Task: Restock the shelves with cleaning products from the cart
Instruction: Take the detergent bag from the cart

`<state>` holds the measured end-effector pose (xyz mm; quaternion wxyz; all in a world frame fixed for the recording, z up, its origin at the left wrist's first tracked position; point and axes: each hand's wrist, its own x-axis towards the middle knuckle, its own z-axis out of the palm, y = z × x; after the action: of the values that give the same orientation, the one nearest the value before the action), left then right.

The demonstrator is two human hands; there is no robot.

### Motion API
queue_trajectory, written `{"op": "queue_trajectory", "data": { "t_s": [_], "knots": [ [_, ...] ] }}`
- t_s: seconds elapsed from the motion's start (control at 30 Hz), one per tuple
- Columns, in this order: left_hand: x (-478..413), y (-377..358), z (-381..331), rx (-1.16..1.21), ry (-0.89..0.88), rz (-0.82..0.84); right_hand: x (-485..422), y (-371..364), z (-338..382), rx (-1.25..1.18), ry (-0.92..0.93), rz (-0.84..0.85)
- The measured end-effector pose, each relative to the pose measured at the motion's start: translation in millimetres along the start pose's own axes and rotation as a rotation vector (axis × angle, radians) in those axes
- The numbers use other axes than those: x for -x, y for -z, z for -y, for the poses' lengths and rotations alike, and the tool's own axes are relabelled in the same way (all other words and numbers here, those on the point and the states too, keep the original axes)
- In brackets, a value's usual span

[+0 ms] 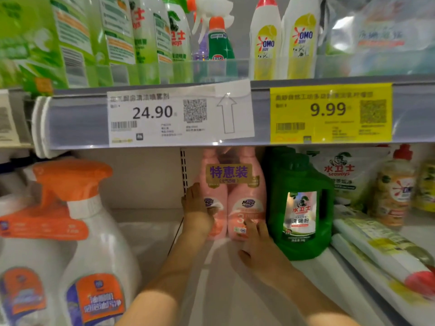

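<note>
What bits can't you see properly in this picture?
All in the head view:
- Tops of the pink twin pack: hidden behind the shelf strip.
- Small print on the white price tag and yellow price tag: blurred.
- The orange-capped spray bottle: bottom cut off by the picture's lower edge.
- The left hand: its palm faces the pack, so its grip is unclear.
- The cart: out of view.
</note>
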<state>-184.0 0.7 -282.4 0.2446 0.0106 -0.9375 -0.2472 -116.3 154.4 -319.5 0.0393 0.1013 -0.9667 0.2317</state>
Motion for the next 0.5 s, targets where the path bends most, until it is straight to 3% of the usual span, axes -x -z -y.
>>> {"op": "queue_trajectory", "data": {
  "t_s": [0.27,0.4,0.5],
  "knots": [
    [-3.1,-5.0,4.8,0.195,0.011,-0.05,-1.3,-5.7,2.8,-0.105,-0.032,0.041],
    [1.0,-5.9,8.2,0.015,-0.013,0.051,-1.1,-4.2,2.4,-0.183,-0.043,0.071],
    [11.3,-6.9,2.7,0.023,0.025,0.052,-3.3,4.5,0.7,-0.259,-0.049,0.113]
  ]
}}
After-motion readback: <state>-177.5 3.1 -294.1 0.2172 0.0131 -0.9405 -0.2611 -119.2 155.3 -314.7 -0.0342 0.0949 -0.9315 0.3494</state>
